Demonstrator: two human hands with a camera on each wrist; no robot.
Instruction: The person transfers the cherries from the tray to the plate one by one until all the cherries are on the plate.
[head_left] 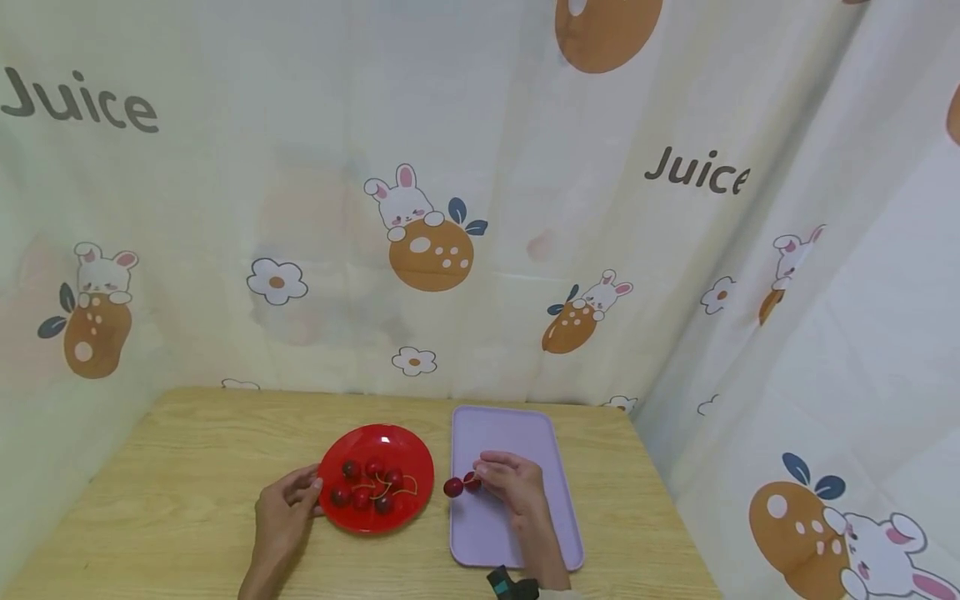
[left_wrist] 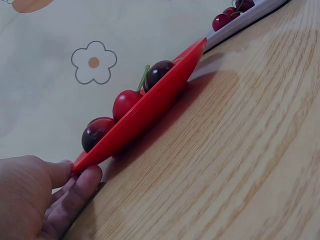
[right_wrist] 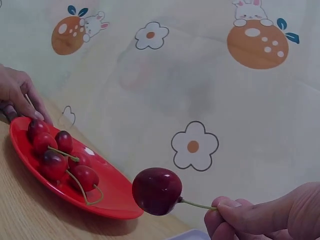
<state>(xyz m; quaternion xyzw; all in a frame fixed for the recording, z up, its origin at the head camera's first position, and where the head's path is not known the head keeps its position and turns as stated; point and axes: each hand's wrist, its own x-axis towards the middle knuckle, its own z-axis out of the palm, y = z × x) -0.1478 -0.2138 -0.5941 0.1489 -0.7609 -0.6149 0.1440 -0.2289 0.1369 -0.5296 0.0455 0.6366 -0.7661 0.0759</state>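
Observation:
My left hand [head_left: 283, 510] pinches the left rim of a red plate [head_left: 408, 454], thumb above and fingers below in the left wrist view. Several dark red cherries [head_left: 362, 498] with green stems lie on the plate. My right hand [head_left: 513, 483] is over a lilac tray [head_left: 510, 429]. Between thumb and fingertips it holds the stem of a cherry [right_wrist: 157, 191], which hangs out to the side of the fingers. A second cherry [head_left: 472, 481] shows close to the fingers in the head view, partly hidden. More cherries [left_wrist: 221, 22] appear at the tray in the left wrist view.
Plate and tray stand side by side on a wooden table [head_left: 187, 483], with a narrow gap between them. A printed curtain [head_left: 330, 208] hangs along the table's back edge and another stretch of it [head_left: 847, 392] lines the right side.

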